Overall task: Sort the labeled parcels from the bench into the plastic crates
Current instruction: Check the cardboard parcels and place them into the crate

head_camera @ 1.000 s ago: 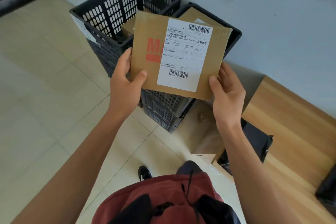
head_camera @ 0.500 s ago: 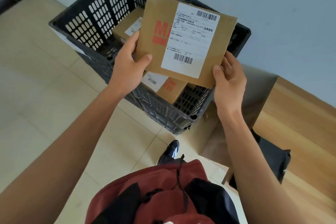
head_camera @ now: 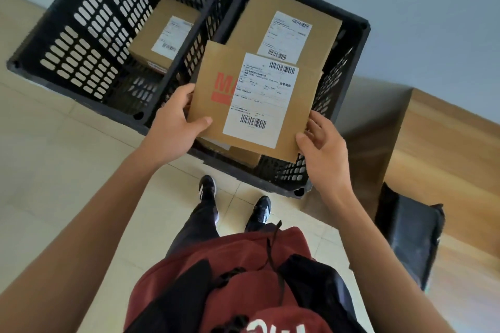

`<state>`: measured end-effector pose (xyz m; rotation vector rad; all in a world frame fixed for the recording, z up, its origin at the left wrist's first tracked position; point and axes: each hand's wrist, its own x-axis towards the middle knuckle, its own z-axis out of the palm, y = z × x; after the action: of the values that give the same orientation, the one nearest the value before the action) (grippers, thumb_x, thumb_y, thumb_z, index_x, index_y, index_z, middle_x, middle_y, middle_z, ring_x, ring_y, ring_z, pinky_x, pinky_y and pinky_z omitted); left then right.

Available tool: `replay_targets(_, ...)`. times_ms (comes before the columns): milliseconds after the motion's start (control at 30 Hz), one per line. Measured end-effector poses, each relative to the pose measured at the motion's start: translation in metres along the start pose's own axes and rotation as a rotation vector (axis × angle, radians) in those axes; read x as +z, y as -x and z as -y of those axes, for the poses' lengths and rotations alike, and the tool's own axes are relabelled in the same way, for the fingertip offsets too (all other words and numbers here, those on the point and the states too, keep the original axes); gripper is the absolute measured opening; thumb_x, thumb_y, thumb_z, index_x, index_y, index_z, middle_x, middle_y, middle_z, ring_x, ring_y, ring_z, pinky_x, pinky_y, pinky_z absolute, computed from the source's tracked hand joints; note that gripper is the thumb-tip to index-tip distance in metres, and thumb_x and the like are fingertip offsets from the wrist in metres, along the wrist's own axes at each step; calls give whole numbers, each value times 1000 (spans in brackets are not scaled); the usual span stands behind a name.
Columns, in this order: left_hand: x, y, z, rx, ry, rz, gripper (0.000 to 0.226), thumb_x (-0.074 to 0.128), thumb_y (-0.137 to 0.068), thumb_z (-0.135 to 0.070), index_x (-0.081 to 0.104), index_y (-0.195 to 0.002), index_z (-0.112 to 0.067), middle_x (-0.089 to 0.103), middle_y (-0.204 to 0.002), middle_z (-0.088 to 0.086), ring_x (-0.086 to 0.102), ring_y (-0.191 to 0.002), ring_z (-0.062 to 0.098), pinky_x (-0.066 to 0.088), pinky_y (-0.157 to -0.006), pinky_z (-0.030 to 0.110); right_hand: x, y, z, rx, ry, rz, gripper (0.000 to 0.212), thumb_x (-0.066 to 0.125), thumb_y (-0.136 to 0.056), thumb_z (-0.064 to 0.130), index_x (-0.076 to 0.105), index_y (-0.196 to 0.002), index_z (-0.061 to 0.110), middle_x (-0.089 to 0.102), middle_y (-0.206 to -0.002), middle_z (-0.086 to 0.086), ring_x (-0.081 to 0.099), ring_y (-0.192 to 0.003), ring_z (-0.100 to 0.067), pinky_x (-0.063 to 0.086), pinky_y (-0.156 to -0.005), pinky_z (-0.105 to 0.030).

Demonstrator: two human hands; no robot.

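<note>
A flat brown cardboard mailer (head_camera: 211,113) with a white barcode label and red print hangs over the right black crate (head_camera: 362,32). My left hand (head_camera: 173,127) grips its left edge, thumb on top. My right hand (head_camera: 322,149) pinches its lower right corner. In the right crate lies a large labeled box (head_camera: 257,19), and another brown parcel (head_camera: 243,155) shows under the mailer. The left black crate (head_camera: 81,43) holds one small labeled box (head_camera: 162,38).
Both crates stand on a pale tiled floor against a grey wall. A wooden bench (head_camera: 446,159) runs along the right, with a black plastic parcel (head_camera: 405,238) on it. My feet in black shoes stand just before the right crate.
I have stepped up to the crates and now look straight down into them. The mailer has come lower, over the right crate. Both hands keep their hold.
</note>
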<state>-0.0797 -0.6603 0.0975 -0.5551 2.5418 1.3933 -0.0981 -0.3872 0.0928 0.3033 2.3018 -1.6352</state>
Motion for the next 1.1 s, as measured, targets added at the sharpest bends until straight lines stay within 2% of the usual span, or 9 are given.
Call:
replay_targets(133, -13, -7, 13, -19, -11, 38, 64, 73, -96, -15, 41, -151, -26, 56, -130, -20, 55, -112, -10, 42, -90, 7, 16, 7, 5, 60, 12, -63, 49, 58, -104, 10, 53, -148, 32, 66, -133, 20, 64, -121, 0, 59, -96, -27)
replay_targets(267, -26, -10, 35, -43, 11, 131, 67, 76, -93, -15, 42, -150, -23, 59, -136, -14, 59, -121, 4, 48, -104, 30, 35, 21, 4, 111, 32, -112, 48, 55, -105, 8, 55, -145, 35, 67, -128, 26, 63, -119, 6, 56, -91, -17)
replay_targets(400, -29, -21, 41, -22, -76, 222, 71, 74, -95, -19, 36, -155, -21, 56, -141, -10, 55, -122, 6, 46, -104, 30, 55, 25, -5, 188, 21, -176, 48, 52, -105, 5, 56, -144, 32, 68, -125, 24, 65, -118, 4, 56, -95, -19)
replay_targets(500, -28, -36, 39, -15, -228, 313, 77, 68, -100, -22, 23, -163, -20, 50, -154, 0, 53, -131, 17, 43, -109, 35, 70, 18, -8, 241, 43, -187, 49, 50, -104, 3, 56, -145, 29, 70, -123, 21, 65, -113, 8, 55, -95, -15)
replay_targets(733, -12, -56, 41, 44, -407, 421, 102, 66, -101, -22, -13, -165, -19, 24, -170, 5, 34, -152, 25, 32, -124, 43, 81, -7, -19, 319, 104, -157, 49, 47, -104, 3, 46, -150, 21, 66, -130, 11, 60, -116, -4, 47, -71, 1)
replay_targets(800, -6, -55, 44, 99, -430, 418, 104, 67, -101, -19, -17, -164, -20, -2, -175, 0, 13, -160, 21, 19, -127, 38, 81, -12, -23, 338, 101, -151, 51, 50, -105, 3, 44, -152, 20, 64, -137, 9, 59, -117, -3, 50, -78, -3)
replay_targets(867, 0, -55, 48, 133, -465, 425, 103, 67, -101, -17, -14, -164, -23, -19, -173, -2, 5, -160, 23, 19, -126, 39, 82, -16, -27, 351, 99, -141, 52, 53, -105, 6, 42, -153, 20, 62, -143, 7, 58, -122, -5, 52, -77, -5)
replay_targets(933, 5, -55, 53, 140, -486, 440, 98, 67, -100, -20, -6, -166, -25, -23, -172, 0, 6, -160, 28, 24, -125, 46, 84, -20, -31, 362, 104, -139, 52, 55, -105, 8, 41, -154, 21, 60, -146, 5, 58, -130, -10, 50, -73, -6)
replay_targets(1100, 15, -52, 53, 72, -534, 448, 88, 61, -104, -32, -1, -166, -21, -28, -170, 5, -6, -160, 28, 21, -125, 50, 89, -21, -39, 372, 111, -147, 52, 56, -106, 12, 41, -155, 22, 59, -148, 5, 57, -133, -11, 53, -87, -18)
